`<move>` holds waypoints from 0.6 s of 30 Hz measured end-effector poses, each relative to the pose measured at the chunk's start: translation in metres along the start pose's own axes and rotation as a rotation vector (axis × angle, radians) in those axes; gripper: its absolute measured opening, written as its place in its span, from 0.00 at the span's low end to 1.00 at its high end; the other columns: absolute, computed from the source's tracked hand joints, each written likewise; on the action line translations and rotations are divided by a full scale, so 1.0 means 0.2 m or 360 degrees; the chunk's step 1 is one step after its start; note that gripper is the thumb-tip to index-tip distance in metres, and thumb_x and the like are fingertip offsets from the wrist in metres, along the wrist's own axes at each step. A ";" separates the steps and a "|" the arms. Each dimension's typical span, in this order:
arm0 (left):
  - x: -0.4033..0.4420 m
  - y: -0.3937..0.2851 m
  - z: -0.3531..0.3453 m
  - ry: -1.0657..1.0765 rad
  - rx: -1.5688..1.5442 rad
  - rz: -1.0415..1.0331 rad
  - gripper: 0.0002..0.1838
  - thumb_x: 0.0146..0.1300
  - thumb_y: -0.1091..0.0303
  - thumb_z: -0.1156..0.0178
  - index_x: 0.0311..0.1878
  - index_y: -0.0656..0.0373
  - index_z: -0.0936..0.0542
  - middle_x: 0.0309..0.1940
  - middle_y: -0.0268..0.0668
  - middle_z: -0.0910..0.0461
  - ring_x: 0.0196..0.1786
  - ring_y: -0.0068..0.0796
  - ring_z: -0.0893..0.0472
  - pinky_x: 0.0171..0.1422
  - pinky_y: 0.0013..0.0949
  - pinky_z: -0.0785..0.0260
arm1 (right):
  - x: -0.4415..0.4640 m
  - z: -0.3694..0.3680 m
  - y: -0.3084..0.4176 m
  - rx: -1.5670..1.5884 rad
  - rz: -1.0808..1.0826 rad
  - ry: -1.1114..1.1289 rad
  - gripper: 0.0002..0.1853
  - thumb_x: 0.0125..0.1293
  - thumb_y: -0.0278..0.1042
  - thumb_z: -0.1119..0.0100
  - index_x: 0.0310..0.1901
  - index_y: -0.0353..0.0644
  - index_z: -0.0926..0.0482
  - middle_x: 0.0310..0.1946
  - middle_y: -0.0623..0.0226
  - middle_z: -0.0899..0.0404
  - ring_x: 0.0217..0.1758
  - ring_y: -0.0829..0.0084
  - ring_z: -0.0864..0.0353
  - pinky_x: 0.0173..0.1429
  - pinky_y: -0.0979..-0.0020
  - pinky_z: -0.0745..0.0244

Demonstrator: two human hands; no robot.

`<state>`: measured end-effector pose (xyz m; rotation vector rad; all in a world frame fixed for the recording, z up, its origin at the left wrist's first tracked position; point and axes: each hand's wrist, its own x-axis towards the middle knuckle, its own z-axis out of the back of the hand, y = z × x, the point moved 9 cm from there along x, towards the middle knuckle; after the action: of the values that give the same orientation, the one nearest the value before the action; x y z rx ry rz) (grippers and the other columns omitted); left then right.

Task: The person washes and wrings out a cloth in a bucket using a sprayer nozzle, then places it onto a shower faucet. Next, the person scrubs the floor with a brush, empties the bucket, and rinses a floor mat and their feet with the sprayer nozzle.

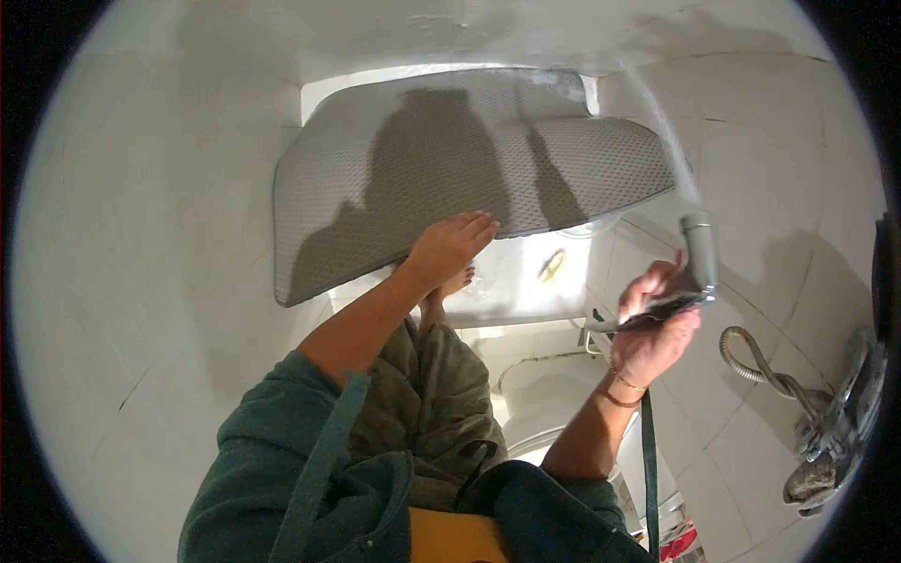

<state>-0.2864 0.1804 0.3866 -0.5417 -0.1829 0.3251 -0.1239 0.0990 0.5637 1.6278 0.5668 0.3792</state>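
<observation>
A large grey textured mat (328,206) slants across the far end of the small tiled room, its near edge raised above the floor. My left hand (452,246) is at the middle of that near edge, fingers together on the top face; the thumb is hidden, apparently under the edge. My right hand (662,324) is closed around the handle of a grey hand-held shower head (699,253). A jet of water (657,113) shoots from it past the mat's right end toward the far wall.
White tiled walls stand close on both sides. A toilet (544,399) is below, between my arms. At right, a coiled metal hose (746,357) hangs beside a chrome tap (826,422). A small yellowish object (553,266) lies on the pale floor near my bare feet.
</observation>
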 end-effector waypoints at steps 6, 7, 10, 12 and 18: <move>-0.01 0.00 -0.03 0.0063 0.0091 -0.0016 0.23 0.49 0.70 0.44 0.52 0.58 0.30 0.53 0.38 0.28 0.58 0.35 0.30 0.58 0.35 0.33 | -0.06 -0.10 -0.06 0.0034 -0.0218 0.0515 0.40 0.54 0.62 0.44 0.53 0.29 0.35 0.27 0.60 0.32 0.17 0.78 0.36 0.18 0.81 0.40; -0.01 0.00 -0.03 0.0070 0.0094 -0.0012 0.23 0.49 0.70 0.44 0.52 0.58 0.30 0.53 0.38 0.28 0.58 0.35 0.30 0.58 0.35 0.33 | -0.08 -0.12 -0.07 0.0091 -0.0275 0.0571 0.40 0.54 0.63 0.44 0.52 0.29 0.35 0.26 0.60 0.32 0.17 0.78 0.36 0.18 0.81 0.40; -0.01 0.01 -0.04 0.0196 -0.0006 0.0061 0.26 0.54 0.70 0.48 0.60 0.55 0.35 0.56 0.39 0.30 0.60 0.37 0.31 0.60 0.37 0.34 | -0.09 -0.15 -0.08 0.0279 -0.0305 0.0652 0.39 0.55 0.64 0.46 0.48 0.27 0.32 0.23 0.60 0.30 0.18 0.78 0.34 0.19 0.81 0.39; -0.01 -0.01 0.00 0.0093 -0.0003 0.0006 0.23 0.51 0.70 0.44 0.54 0.59 0.31 0.54 0.39 0.29 0.59 0.35 0.30 0.59 0.35 0.33 | -0.11 -0.16 -0.07 0.0415 -0.0278 0.0665 0.39 0.56 0.64 0.47 0.46 0.25 0.30 0.21 0.59 0.28 0.18 0.77 0.33 0.20 0.80 0.38; 0.00 0.00 -0.03 0.0491 0.0007 0.0117 0.23 0.51 0.71 0.45 0.54 0.60 0.31 0.53 0.38 0.28 0.58 0.35 0.30 0.58 0.34 0.33 | -0.15 -0.26 -0.10 0.0150 -0.0389 0.0896 0.38 0.58 0.61 0.49 0.50 0.25 0.32 0.26 0.59 0.24 0.19 0.81 0.32 0.21 0.80 0.37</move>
<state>-0.2851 0.1767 0.3810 -0.5883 0.1361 0.3092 -0.1810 0.1265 0.5535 1.5131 1.2107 0.6401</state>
